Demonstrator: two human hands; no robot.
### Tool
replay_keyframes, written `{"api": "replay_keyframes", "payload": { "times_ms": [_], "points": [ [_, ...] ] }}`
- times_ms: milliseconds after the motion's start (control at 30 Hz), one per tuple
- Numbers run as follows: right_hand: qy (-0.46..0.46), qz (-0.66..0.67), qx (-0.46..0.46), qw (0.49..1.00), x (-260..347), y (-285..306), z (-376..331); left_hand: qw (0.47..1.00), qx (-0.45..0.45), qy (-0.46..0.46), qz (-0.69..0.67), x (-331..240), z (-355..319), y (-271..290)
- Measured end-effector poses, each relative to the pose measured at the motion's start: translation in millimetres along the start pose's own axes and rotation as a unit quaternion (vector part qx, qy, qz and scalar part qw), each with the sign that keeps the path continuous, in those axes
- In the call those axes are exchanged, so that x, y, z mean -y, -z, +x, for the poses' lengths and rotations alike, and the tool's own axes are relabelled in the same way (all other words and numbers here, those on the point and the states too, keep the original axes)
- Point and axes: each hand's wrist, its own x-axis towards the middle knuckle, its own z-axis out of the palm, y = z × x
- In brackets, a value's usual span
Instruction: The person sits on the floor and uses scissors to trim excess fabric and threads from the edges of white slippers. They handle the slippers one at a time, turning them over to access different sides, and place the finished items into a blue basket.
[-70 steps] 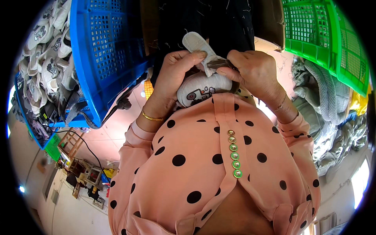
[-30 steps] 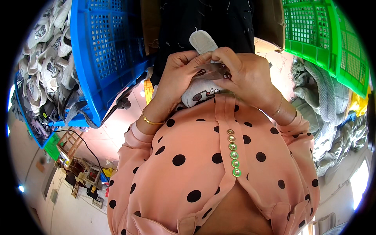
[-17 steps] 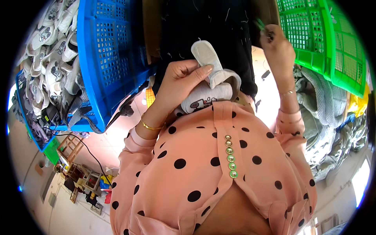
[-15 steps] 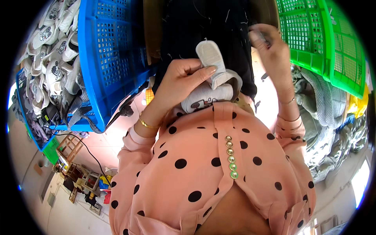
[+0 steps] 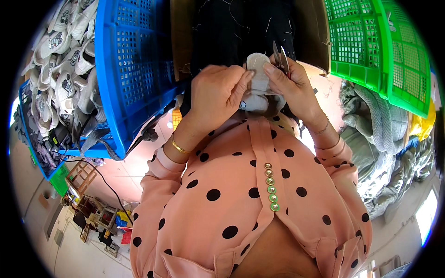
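Observation:
A light grey fabric shoe [image 5: 255, 103] with a dark printed picture lies in my lap, its flat rounded end pointing away from me. My left hand [image 5: 217, 90] is closed on the shoe's left edge, thumb on top. From the right, my right hand [image 5: 296, 90] reaches in with its thumb against the same rounded end. Small metal scissors [image 5: 281, 58] sit in that right hand, blades slightly apart and pointing up beside the shoe. The handles are mostly hidden by my fingers, and part of the shoe is behind both hands.
To the left, a blue plastic crate [image 5: 134, 69] stands beside a heap of similar pale shoes [image 5: 65, 88]. Green crates [image 5: 357, 41] stand at the right, above grey fabric pieces [image 5: 378, 120]. A cardboard box [image 5: 313, 34] is between my dark-clad legs and the green crates.
My right hand has come in from the right to the shoe, and the scissors now show clearly. The shoe's rounded end has shifted slightly right; my left hand has closed further over its edge.

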Motion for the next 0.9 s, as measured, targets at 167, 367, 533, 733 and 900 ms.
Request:
{"api": "replay_keyframes", "payload": {
  "times_ms": [167, 367, 533, 733, 900],
  "points": [
    [-0.008, 0.026, -0.008, 1.0, 0.5, -8.1, 4.7, 0.982, -0.15, -0.05, 0.102, 9.3, 5.0, -5.0],
    [0.073, -0.068, -0.072, 0.992, -7.8, 1.8, 20.2, 0.982, -0.083, 0.099, -0.139, 19.1, -1.6, -4.3],
    [0.1, -0.245, -0.039, 0.964, -2.9, -4.5, 25.0, 0.995, -0.049, 0.03, -0.083, 16.8, 5.9, 2.7],
    [0.16, -0.282, -0.048, 0.945, -3.9, -9.3, 25.6, 0.982, -0.07, -0.079, 0.154, 8.8, 22.7, 13.4],
    [0.188, -0.299, -0.086, 0.932, -8.5, -17.1, 23.0, 0.985, -0.069, 0.102, 0.117, 5.7, 23.9, -10.1]
  ]
}}
